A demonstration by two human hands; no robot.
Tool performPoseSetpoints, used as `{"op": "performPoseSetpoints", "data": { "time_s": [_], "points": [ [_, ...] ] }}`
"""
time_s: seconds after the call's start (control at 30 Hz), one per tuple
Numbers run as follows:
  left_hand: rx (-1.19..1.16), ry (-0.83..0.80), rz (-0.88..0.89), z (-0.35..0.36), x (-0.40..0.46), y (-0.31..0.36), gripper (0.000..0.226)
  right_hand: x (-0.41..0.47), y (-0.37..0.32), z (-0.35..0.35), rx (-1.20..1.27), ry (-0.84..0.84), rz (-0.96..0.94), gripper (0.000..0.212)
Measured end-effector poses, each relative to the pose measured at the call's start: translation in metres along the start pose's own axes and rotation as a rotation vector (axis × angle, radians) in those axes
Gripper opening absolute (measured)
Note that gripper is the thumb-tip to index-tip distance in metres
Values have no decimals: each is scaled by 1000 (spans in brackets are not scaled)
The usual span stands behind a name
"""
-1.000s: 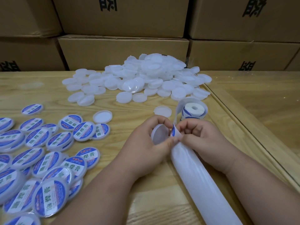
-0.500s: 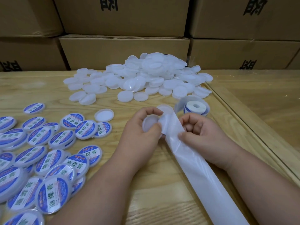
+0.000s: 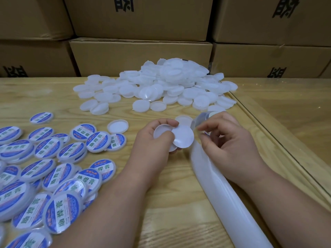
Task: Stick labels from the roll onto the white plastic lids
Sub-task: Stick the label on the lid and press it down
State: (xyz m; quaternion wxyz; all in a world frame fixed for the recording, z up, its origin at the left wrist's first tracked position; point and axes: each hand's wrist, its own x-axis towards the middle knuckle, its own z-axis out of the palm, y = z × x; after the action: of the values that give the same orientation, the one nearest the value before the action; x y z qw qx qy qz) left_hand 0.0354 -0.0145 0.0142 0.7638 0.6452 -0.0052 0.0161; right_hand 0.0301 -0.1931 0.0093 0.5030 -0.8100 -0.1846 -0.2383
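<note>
My left hand [image 3: 152,145] grips a bare white lid [image 3: 161,132] by its rim. A round label [image 3: 183,139], pale side up, overlaps the lid's right edge under my left thumb. My right hand [image 3: 231,145] hovers just right of the label with loosely curled fingers that pinch nothing I can see. Its thumb lies over the white backing strip [image 3: 225,190], which runs toward the lower right. The label roll [image 3: 201,119] is mostly hidden behind my right fingers. A heap of bare white lids [image 3: 161,85] lies at the back.
Several lids with blue labels [image 3: 53,169] are spread on the left of the wooden table [image 3: 170,203]. One upturned bare lid [image 3: 118,126] lies near them and another [image 3: 184,119] behind the label. Cardboard boxes [image 3: 139,56] wall the far edge. A raised table border [image 3: 268,133] runs on the right.
The label has come off the backing strip and now sits at the lid in my left hand. My right hand has let go of its pinch on the strip and opened.
</note>
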Motion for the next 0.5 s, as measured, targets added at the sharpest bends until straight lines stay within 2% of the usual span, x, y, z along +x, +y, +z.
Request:
{"op": "performPoseSetpoints", "data": {
  "time_s": [0.2, 0.5],
  "points": [
    [-29, -37, -12, -3, 1, 1, 26, 0, -2, 0, -83, -41, -21, 35],
    [-11, -60, -16, -4, 1, 0, 27, 0, -6, 1, -55, -37, -51, 17]
  ]
}}
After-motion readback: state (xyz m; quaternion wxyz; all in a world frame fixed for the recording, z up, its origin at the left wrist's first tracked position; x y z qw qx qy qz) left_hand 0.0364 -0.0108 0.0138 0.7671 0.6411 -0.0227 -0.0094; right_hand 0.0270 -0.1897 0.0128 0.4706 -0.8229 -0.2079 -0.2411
